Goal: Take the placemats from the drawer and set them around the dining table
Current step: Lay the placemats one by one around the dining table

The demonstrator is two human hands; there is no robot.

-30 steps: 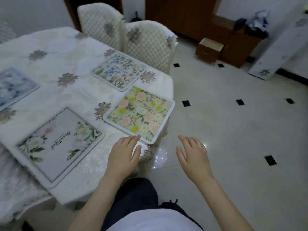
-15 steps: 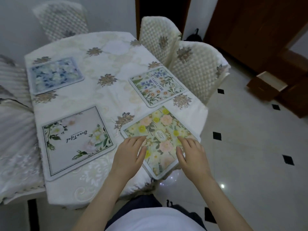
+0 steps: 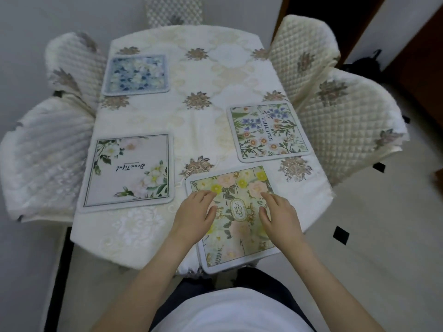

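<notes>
Placemats are lying 4 to the table now, none stacked, none touching another. The blue-flowered placemat (image 3: 136,74) is sitting at the far left, before a quilted chair (image 3: 72,68). The white placemat (image 3: 128,171) with script lettering is sitting near left, just beside a draped chair (image 3: 45,159). The placemat marked BEAUTIFUL (image 3: 268,131) is sitting at the right edge, next to 2 quilted chairs (image 3: 345,121). The yellow-and-pink placemat (image 3: 236,188) is lying at the near end of the dining table (image 3: 199,125), and its near edge is overhanging the tablecloth's rim a little. Both hands are resting flat on it: left hand (image 3: 195,215) and right hand (image 3: 280,218), fingers straight and slightly spread, pressing down, nothing pinched. Judgement: the laying-out is looking almost finished, and this last mat is being squared and smoothed. What seems left is nudging it fully onto the table. The drawer is not in view, so whether more mats are waiting cannot be told. A fifth chair (image 3: 172,10) at the far end is standing with no mat before it.
</notes>
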